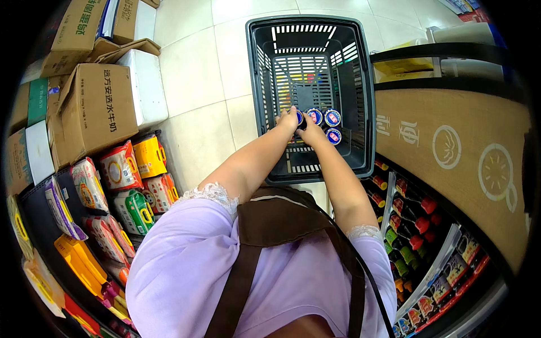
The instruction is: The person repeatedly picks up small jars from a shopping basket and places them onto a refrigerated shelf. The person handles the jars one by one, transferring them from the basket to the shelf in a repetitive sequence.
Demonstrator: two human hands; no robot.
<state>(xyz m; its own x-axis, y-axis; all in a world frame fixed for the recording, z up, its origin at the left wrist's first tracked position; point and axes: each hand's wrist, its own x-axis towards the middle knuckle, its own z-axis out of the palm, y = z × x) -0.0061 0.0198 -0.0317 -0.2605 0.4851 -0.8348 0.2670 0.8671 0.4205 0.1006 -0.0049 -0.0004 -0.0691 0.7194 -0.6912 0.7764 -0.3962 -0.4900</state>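
Both my hands reach into a dark grey plastic shopping basket (367, 97) with slotted walls. My left hand (288, 120) and my right hand (312, 132) hold between them a jar (299, 117) with a blue lid; its body is mostly hidden by my fingers. Just to its right are a jar with a blue, gold-rimmed lid (314, 116) and another such jar (332, 117). A further blue-lidded jar (333, 136) sits below that one, right of my right hand. Some colourful packaging (310, 78) shows through the slots at the basket's far part.
Cardboard cartons (99, 105) and a white foam box (143, 88) are stacked at the left. Below them, bagged goods (120, 167) lie on a dark shelf. At the right stands a shelf unit with a brown printed panel (460, 139) and rows of red-capped bottles (418, 224).
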